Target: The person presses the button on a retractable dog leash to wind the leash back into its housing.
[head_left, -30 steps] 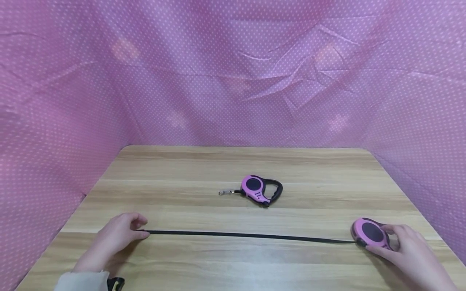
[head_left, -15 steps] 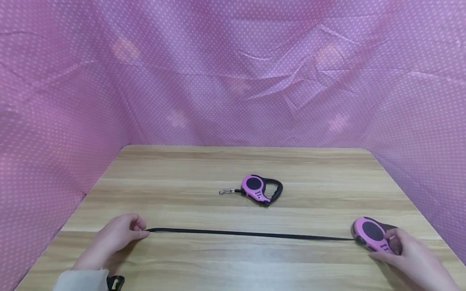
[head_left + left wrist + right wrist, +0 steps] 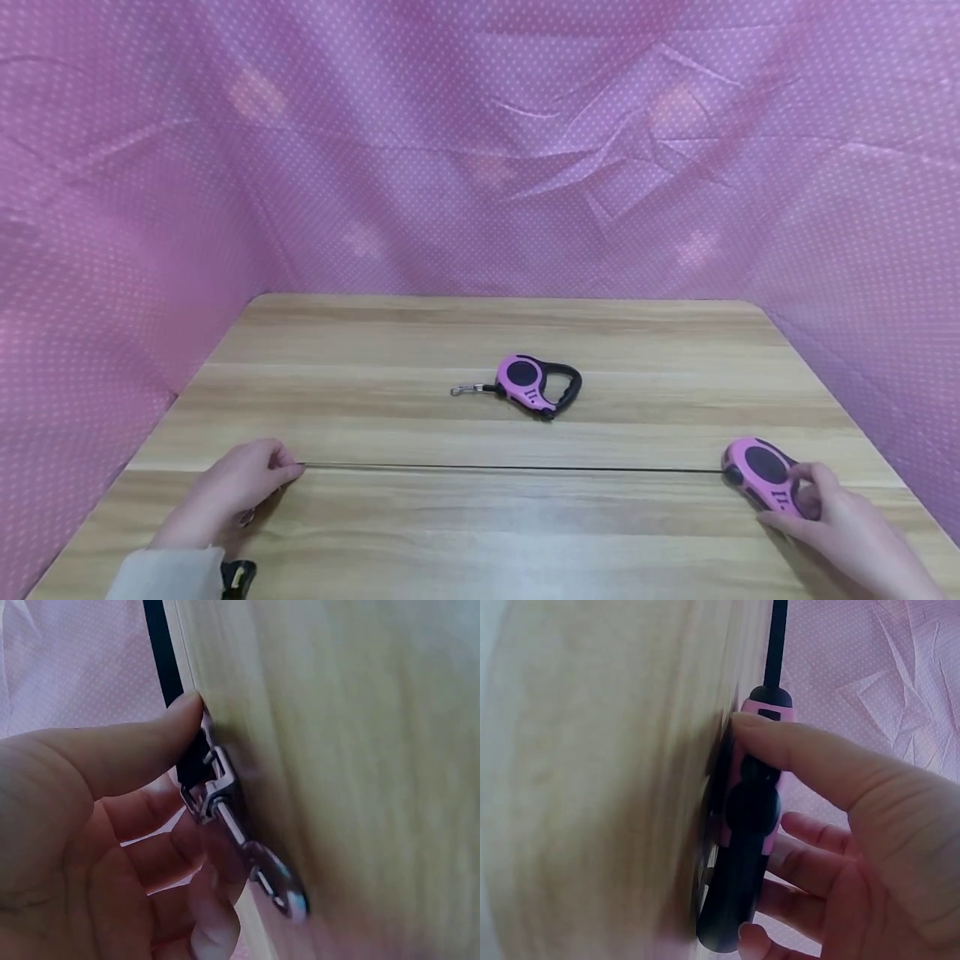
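Stretched black strap straight across desk, from left hand at 9 o'clock to pink-and-black leash case at 3 o'clock, no slack visible. Pinched strap between thumb and fingers of left hand, just beside metal clip, with clip pointing to 5 o'clock in left wrist view. Gripped case at handle end in right hand, thumb on near side; saw case at 10 o'clock from that hand, long axis roughly 10–11 to 4–5. Noted left hand as nearer to clip, right hand as nearer to case. Left second leash untouched, between 12 and 1 o'clock from mid-strap.

Versus half a second earlier: saw strap as thin line instead of flat band, nudged toward 12 o'clock. Spotted clip newly showing under left hand in head view. Barely shifted either hand.
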`<state>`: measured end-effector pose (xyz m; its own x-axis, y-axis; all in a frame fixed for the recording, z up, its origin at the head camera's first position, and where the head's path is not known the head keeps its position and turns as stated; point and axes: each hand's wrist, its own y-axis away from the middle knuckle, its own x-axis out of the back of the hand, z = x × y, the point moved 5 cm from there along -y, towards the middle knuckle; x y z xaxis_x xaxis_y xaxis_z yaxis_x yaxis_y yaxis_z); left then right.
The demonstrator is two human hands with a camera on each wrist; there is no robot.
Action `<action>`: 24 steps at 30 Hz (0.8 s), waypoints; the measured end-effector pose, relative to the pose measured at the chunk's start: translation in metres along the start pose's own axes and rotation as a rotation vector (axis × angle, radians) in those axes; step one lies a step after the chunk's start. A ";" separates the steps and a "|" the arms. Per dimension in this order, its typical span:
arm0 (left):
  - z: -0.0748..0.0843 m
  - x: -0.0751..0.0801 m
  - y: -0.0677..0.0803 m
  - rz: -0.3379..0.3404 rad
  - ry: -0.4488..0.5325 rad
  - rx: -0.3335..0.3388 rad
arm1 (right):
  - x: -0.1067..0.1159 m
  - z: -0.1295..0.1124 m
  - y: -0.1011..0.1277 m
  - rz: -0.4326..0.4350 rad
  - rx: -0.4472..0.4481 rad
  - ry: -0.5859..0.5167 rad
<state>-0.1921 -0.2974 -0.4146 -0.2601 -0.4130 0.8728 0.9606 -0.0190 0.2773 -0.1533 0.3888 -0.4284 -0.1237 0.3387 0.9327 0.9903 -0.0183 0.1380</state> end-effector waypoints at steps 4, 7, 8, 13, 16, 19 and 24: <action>0.001 0.001 0.003 -0.005 0.031 0.011 | 0.000 -0.001 -0.002 -0.014 0.007 -0.001; 0.001 0.001 0.006 -0.014 0.063 0.026 | 0.000 -0.003 -0.005 -0.045 0.012 0.007; 0.001 0.001 0.006 -0.016 0.070 0.030 | -0.001 -0.003 -0.006 -0.063 0.010 0.014; 0.000 0.003 0.003 0.003 0.060 0.056 | -0.006 -0.004 -0.007 -0.126 0.001 0.031; 0.001 0.007 -0.001 0.058 0.015 0.050 | -0.010 -0.007 -0.006 -0.120 0.046 0.011; 0.002 0.011 -0.003 0.116 -0.010 0.036 | -0.012 -0.009 -0.003 -0.090 0.111 -0.025; 0.003 0.013 -0.002 0.149 -0.019 0.030 | -0.016 -0.009 -0.003 -0.083 0.154 -0.101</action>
<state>-0.1978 -0.2998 -0.4022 -0.1172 -0.3922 0.9124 0.9854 0.0686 0.1560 -0.1553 0.3751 -0.4408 -0.2057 0.4263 0.8809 0.9760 0.1550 0.1529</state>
